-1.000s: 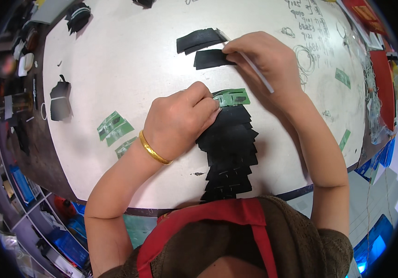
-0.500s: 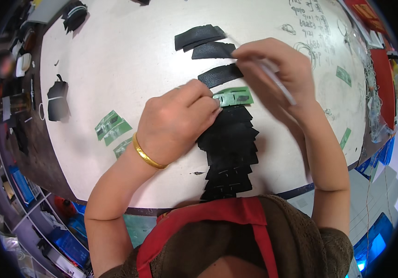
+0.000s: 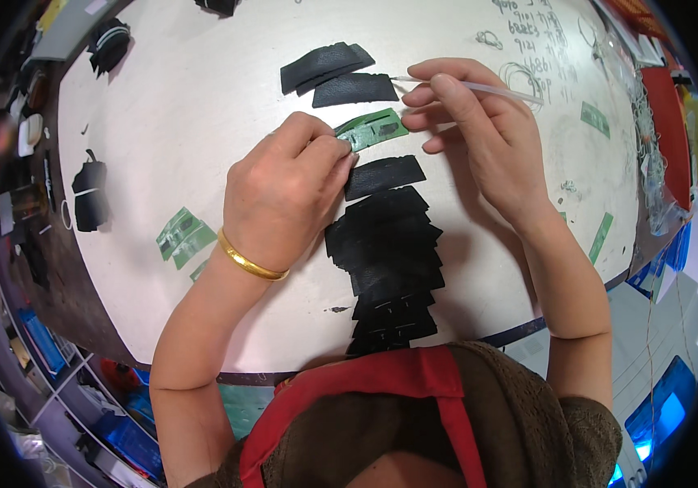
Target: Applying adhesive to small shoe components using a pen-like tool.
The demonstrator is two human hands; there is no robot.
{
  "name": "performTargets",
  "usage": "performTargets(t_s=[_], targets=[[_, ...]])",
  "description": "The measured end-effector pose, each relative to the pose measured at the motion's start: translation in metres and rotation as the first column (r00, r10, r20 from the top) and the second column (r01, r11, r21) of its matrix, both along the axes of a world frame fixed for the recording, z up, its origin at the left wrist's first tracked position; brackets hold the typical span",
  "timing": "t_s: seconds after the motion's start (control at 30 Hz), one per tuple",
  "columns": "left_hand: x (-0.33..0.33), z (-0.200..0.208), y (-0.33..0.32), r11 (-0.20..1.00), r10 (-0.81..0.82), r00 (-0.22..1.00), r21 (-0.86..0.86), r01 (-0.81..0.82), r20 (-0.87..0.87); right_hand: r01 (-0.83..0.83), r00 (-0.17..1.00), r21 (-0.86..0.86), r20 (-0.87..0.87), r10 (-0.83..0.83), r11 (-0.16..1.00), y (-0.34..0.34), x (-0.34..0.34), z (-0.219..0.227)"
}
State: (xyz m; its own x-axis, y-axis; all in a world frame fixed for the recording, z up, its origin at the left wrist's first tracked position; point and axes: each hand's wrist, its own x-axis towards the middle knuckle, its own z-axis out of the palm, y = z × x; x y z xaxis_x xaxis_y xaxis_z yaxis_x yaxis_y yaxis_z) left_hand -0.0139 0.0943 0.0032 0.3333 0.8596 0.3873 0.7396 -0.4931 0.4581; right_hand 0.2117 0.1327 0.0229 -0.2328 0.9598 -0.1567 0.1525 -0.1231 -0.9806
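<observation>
My left hand (image 3: 280,187) pinches the left end of a small green slotted template (image 3: 380,128). Black shows through the template's slots, so it seems to lie on a black leather strip that it mostly hides. In my right hand (image 3: 487,138), a thin whitish pen-like stick (image 3: 495,88) rests between thumb and fingers, its tip pointing left near a black leather piece (image 3: 353,89). The other fingers of that hand are spread beside the template's right end. Just below the template lies another leather strip (image 3: 385,176). Nearer me is an overlapping row of black pieces (image 3: 389,244), some with short pale marks.
More green templates (image 3: 186,236) lie left of my left forearm, others (image 3: 595,119) at the right. Tied black bundles (image 3: 90,195) sit along the left of the white tabletop (image 3: 227,98). Clear plastic and threads (image 3: 659,187) line the right edge. Shelves (image 3: 56,382) stand at lower left.
My left hand has shifted the green template up and away from me, uncovering the lower leather strip. My right hand has turned, the stick now lying nearly level. The whole view has shifted slightly.
</observation>
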Motion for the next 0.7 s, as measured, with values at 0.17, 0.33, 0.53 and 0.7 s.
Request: performTargets(t_s=[0.17, 0.33, 0.53, 0.7], targets=[[-0.005, 0.000, 0.006, 0.999, -0.031, 0.999, -0.020, 0.032, 0.016, 0.005, 1.000, 0.010, 0.006, -0.005, 1.000, 0.000, 0.000, -0.002], [-0.010, -0.001, 0.010, 0.997, -0.062, 0.996, -0.041, 0.064, 0.057, -0.003, 0.998, 0.120, 0.063, -0.004, 0.993, 0.000, -0.005, -0.005], [-0.005, -0.002, 0.009, 0.999, -0.051, 0.998, 0.001, 0.051, 0.034, -0.177, 0.980, 0.380, 0.157, 0.125, 0.908, 0.002, -0.019, -0.015], [-0.006, -0.003, 0.007, 0.999, -0.038, 0.999, -0.003, 0.038, 0.014, -0.388, 0.841, 0.400, 0.522, 0.141, 0.830, 0.010, -0.020, -0.002]])
